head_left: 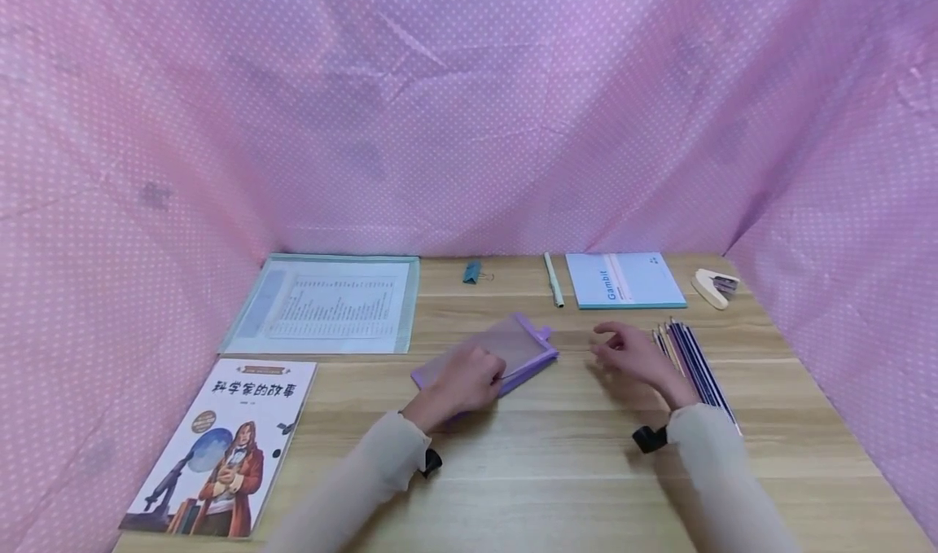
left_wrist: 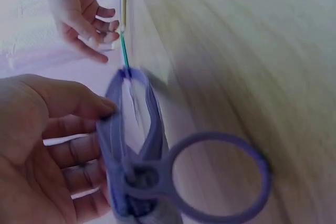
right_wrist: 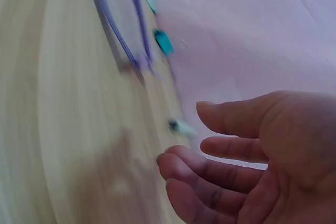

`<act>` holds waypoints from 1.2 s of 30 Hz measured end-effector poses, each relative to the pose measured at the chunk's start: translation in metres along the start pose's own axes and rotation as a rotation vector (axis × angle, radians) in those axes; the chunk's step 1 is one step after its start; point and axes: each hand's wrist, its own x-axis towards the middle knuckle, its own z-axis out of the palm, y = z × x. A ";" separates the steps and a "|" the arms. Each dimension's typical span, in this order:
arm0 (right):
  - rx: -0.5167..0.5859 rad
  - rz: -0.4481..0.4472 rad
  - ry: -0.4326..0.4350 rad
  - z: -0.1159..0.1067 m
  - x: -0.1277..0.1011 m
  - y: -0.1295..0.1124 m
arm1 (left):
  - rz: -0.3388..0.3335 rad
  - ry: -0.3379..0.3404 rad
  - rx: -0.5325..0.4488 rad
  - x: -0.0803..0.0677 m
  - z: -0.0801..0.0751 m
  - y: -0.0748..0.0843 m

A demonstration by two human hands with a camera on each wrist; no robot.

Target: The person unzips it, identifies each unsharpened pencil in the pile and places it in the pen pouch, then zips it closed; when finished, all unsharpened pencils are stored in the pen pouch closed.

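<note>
On the table (head_left: 542, 496), a purple pouch (head_left: 513, 343) is near the middle, left of the pencils (head_left: 692, 363). The left hand (head_left: 469, 378) pinches its edge; the right hand (head_left: 633, 355) is empty, fingers loosely bent. If the pinch slips, the pouch's mouth could flop closed.

A study or desk corner, though home, school or office cannot be told. A wood-grained table (head_left: 542, 471) is walled at the back and both sides by pink dotted cloth (head_left: 469, 129). Around the purple-edged pouch (head_left: 506, 345), with the wearer at 6 o'clock, lies stationery: a teal binder clip (head_left: 471, 272) at 12, a pen (head_left: 553, 280) at 1, a "Gambit" notebook (head_left: 637, 280) at 2, pencils (head_left: 694, 366) at 3, an illustrated book (head_left: 220, 447) between 8 and 9, a teal-edged document folder (head_left: 330, 305) at 10.
</note>
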 end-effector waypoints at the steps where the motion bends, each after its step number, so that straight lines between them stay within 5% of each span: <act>1: -0.003 0.003 0.016 -0.007 -0.005 0.004 | -0.021 0.006 -0.012 -0.001 0.000 0.001; 9: -0.013 0.090 0.171 -0.055 -0.042 0.048 | -0.225 0.092 -0.169 -0.005 0.006 0.008; 17: 0.025 0.225 0.202 -0.085 -0.067 0.100 | -0.400 0.180 -0.361 -0.008 0.008 0.011; 24: -0.036 0.316 0.101 -0.092 -0.072 0.131 | -0.478 0.184 -0.470 -0.007 0.008 0.009; 36: -0.048 0.216 0.129 -0.099 -0.074 0.152 | -0.505 0.171 -0.489 -0.006 0.012 0.007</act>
